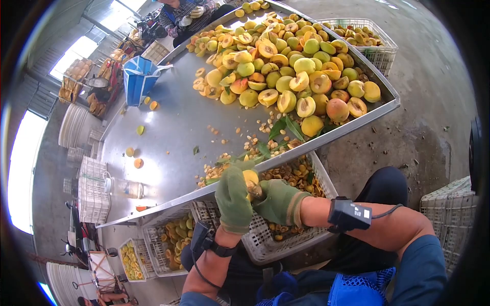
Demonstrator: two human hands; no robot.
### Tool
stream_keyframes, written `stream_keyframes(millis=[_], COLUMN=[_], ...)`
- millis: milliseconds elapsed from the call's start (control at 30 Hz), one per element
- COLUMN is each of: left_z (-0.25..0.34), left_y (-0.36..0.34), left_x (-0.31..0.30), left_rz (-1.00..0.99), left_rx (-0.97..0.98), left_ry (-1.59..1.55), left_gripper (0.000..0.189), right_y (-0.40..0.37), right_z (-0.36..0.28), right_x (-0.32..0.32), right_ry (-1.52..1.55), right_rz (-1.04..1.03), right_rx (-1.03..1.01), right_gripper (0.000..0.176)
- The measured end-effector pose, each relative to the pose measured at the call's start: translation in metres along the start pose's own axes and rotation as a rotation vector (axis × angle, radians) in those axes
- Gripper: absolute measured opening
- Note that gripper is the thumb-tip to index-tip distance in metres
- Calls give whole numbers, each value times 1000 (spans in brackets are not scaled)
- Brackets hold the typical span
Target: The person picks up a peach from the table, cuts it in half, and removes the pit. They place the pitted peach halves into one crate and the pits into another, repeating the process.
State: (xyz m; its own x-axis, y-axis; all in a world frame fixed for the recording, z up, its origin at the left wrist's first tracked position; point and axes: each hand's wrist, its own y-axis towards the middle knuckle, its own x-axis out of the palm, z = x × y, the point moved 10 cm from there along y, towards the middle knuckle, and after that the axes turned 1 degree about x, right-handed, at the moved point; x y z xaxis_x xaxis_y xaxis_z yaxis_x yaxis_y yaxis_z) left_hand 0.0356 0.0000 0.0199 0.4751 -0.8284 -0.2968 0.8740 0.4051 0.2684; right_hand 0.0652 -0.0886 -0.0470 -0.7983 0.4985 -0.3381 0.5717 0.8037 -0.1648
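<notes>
My left hand (235,200), in a green glove, is closed around a yellow peach (250,177) above the table's near edge. My right hand (279,202), gloved the same way, is closed right against that peach. Something brownish shows between the two hands, but its kind is hidden by the fingers. Beyond them, a large heap of whole and halved peaches (286,61) covers the far right of the metal table (176,117). Loose pits (250,143) and green leaves (294,127) lie on the tabletop close to my hands.
Under the table edge stands a crate (326,178) holding pits and scraps. Crates with peach pieces (178,234) are at the lower left. Another full crate (385,48) stands beyond the right edge. A blue bag (137,81) sits on the table; a gloved co-worker (184,20) is opposite.
</notes>
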Motion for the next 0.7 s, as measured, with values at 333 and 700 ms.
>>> stream_keyframes(millis=[333,700], left_z=[-15,3], left_y=[4,0], left_x=[8,3], left_rz=[-151,-140], left_rx=[-281,-87], left_ry=[-236,-52], left_gripper=[43,36], right_y=[-10,-2], right_z=[-28,-8], right_x=[-47,-13], right_ry=[-415,-82], right_rz=[84,27], right_rx=[-80,-99], right_gripper=[27,20])
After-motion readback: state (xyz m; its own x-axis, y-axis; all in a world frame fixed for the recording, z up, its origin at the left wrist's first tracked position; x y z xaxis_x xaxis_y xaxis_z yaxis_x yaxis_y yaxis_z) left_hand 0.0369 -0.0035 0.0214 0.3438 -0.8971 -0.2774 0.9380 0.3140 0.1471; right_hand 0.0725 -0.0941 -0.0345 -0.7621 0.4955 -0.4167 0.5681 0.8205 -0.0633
